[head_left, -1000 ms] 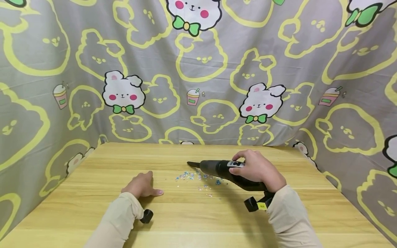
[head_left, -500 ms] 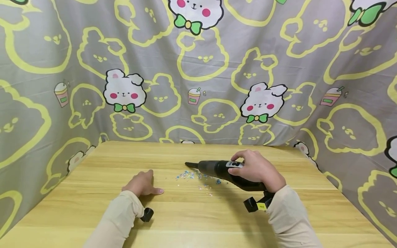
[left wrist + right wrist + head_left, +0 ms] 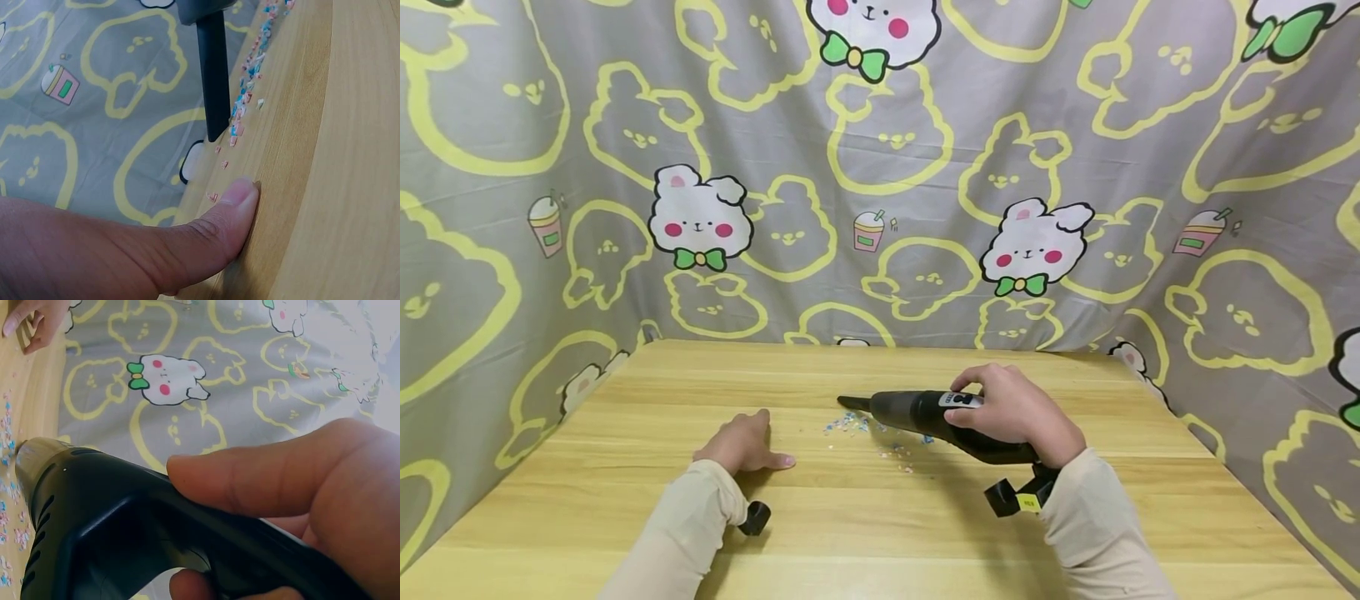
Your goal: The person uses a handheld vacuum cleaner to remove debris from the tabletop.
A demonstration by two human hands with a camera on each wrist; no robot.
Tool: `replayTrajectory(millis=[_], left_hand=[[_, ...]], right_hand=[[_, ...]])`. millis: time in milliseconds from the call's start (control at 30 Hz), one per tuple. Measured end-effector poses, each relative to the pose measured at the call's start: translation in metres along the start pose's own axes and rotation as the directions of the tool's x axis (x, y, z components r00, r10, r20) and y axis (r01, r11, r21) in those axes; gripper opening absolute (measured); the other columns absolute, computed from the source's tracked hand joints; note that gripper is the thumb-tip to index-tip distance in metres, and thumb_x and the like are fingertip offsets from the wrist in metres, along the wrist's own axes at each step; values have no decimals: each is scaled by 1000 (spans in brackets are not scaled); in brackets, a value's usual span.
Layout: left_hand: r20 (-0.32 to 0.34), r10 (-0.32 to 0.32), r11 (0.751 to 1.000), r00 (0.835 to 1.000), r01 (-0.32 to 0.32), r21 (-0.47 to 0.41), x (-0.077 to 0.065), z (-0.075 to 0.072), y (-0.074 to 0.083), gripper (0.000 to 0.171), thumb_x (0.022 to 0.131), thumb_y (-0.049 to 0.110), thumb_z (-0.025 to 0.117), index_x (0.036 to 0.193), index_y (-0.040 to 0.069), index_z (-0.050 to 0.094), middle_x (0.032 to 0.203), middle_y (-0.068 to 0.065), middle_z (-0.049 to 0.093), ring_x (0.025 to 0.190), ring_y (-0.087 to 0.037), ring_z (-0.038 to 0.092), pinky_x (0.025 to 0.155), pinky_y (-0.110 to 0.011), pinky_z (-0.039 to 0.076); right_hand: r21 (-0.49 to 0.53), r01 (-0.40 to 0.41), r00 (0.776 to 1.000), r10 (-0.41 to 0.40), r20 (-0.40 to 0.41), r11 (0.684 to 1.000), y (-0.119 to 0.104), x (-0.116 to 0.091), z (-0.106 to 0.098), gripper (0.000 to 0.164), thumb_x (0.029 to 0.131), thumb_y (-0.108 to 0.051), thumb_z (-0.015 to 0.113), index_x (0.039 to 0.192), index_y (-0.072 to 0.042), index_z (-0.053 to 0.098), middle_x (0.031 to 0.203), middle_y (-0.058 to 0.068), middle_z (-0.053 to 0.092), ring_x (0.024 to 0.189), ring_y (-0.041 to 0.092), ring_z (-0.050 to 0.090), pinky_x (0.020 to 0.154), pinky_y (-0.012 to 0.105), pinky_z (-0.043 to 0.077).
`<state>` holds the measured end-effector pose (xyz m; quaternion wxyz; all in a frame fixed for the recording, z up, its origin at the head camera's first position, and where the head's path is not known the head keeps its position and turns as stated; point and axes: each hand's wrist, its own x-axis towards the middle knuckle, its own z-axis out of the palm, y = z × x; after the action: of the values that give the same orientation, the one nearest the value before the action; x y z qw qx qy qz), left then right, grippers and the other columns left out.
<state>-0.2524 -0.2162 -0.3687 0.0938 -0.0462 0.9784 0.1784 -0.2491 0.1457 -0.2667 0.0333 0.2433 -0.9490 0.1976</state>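
My right hand (image 3: 1018, 410) grips the handle of a black handheld vacuum cleaner (image 3: 925, 410), thumb along its top in the right wrist view. Its narrow flat nozzle (image 3: 214, 78) points left and hangs close over a scatter of small blue, pink and white bits (image 3: 848, 424). Part of the scatter is hidden behind the vacuum's body. To the left of the bits my left hand (image 3: 743, 443) rests on the wooden table, fingers relaxed and thumb stretched toward them. In the left wrist view the left thumb (image 3: 219, 231) touches the tabletop near a few pink bits.
The wooden table (image 3: 820, 533) is enclosed at the back and both sides by a grey cartoon-print curtain (image 3: 917, 217). Black wrist-camera mounts stick out below each hand, one with a yellow label (image 3: 1028, 502).
My right hand has shifted slightly left with the vacuum cleaner, its nozzle sliding left over the bits. My left hand has stayed in place.
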Motion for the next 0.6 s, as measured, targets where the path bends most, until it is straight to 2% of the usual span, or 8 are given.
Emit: replayTrajectory(millis=[167, 600], left_hand=[[2, 2, 1000, 1000, -2, 4, 0, -1, 0, 109, 70, 56, 79, 146, -5, 32, 143, -37, 34, 128, -56, 35, 81, -86, 24], [-1, 5, 1000, 1000, -5, 4, 0, -1, 1, 108, 70, 56, 79, 146, -5, 32, 142, -36, 36, 127, -56, 36, 81, -86, 24]], right_hand=[[4, -3, 1000, 3, 5, 1000, -3, 0, 0, 32, 83, -32, 76, 108, -12, 71, 96, 3, 67, 78, 17, 55, 67, 34, 46], [9, -8, 1000, 8, 6, 1000, -4, -1, 0, 32, 83, -31, 77, 109, -12, 71, 97, 4, 67, 77, 17, 54, 66, 33, 46]])
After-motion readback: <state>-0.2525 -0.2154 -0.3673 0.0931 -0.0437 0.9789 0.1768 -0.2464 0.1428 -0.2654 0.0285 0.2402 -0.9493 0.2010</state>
